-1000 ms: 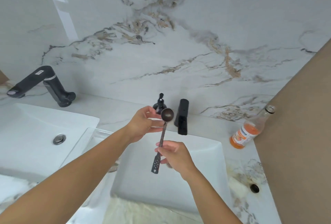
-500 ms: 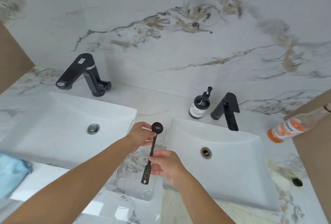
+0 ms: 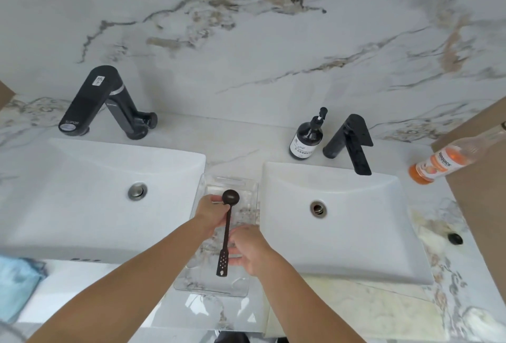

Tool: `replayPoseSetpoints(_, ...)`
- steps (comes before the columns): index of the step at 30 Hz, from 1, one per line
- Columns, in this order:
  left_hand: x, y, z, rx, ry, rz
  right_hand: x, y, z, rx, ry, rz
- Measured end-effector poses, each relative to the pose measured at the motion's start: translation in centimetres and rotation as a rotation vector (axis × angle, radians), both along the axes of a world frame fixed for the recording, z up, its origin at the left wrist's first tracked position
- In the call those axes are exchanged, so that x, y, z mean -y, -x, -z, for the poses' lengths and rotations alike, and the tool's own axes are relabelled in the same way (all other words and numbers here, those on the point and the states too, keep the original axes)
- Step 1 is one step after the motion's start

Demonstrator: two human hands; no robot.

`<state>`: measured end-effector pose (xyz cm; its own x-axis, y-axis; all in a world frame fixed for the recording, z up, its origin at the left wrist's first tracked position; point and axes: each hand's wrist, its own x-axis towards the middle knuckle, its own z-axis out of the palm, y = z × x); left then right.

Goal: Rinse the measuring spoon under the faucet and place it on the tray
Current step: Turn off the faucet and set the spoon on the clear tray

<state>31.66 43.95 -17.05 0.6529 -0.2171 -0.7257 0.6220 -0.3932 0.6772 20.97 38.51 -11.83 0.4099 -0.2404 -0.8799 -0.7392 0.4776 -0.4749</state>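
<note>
**Spoon held over the tray between two sinks**

Both hands hold the spoon [image 3: 227, 229] above the clear tray [image 3: 247, 292], which lies on the bench [image 3: 369, 312] in the gap between the two white sinks. The spoon is dark, its round bowl pointing toward the back wall and its perforated flat handle end pointing toward the bench's front edge. Whether it touches the tray floor or sits just above it cannot be told from this view.

The left hand [image 3: 209, 212] is closed on the spoon just below the bowl, fingers curled around the neck. The right hand [image 3: 250, 251] is clamped on the lower handle, thumb and fingers pinching it from the right side, with the perforated tip sticking out below the grip.

The left sink [image 3: 68, 178] has a black faucet [image 3: 101, 103] at its back, angled over the basin. The right sink [image 3: 364, 233] has a second, slimmer black faucet [image 3: 351, 142] behind it, and no water shows at either spout. A dark soap bottle [image 3: 306, 138] with a pump stands just left of that faucet, near the back edge of the bench. An orange drink bottle [image 3: 443, 163] stands near the right edge. A blue cloth [image 3: 15, 285] lies at the front left corner, and a small black round object [image 3: 455, 238] sits on the bench right of the right sink.
</note>
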Motion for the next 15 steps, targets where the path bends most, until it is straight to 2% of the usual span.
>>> replayPoseSetpoints(10,-0.9,0.2,-1.4,0.047,-0.102,0.125,-0.6,-0.5,0.8,-0.074,0.042,-0.029)
replayPoseSetpoints(15,-1.0,0.5,-1.7,0.071,-0.151,0.157,-0.8,-0.5,1.0,-0.043,0.017,-0.027)
